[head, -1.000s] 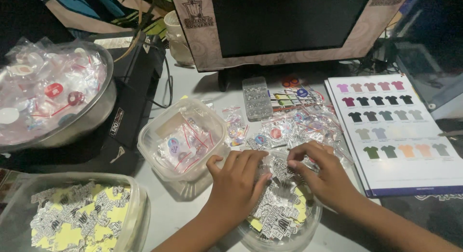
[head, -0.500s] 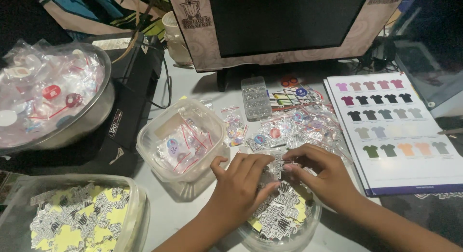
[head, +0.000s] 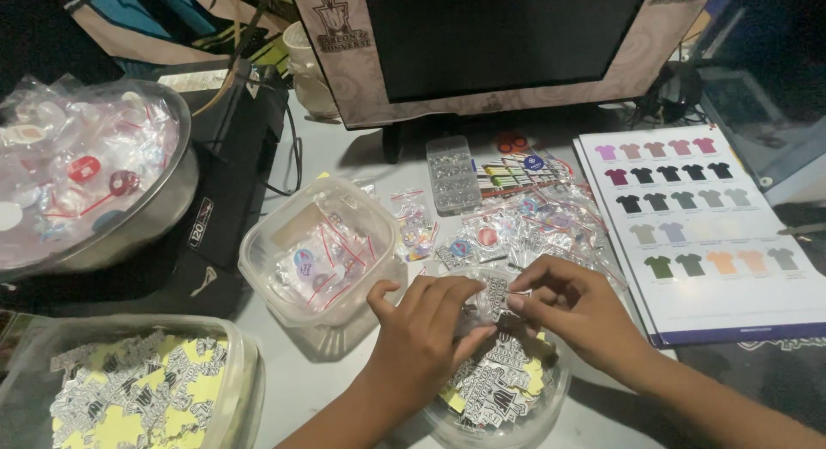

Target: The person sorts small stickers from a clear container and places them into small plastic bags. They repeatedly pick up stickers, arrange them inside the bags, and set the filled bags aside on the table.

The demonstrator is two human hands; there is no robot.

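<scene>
Both hands pinch one small clear plastic sleeve with a black-and-white sticker [head: 492, 296] above the round clear tub of printed stickers [head: 503, 389]: left hand [head: 422, 341] and right hand [head: 578, 310] each in a fingertip grip. It looks light, limp and slippery, best held at its edges. The square clear container [head: 320, 251] and shirt colour chart [head: 714, 225] crowd the tabletop [head: 301, 376]

Bare table strip [head: 301, 376] between square tub [head: 318, 251], sticker container [head: 129, 397], round bowl [head: 503, 389].
</scene>
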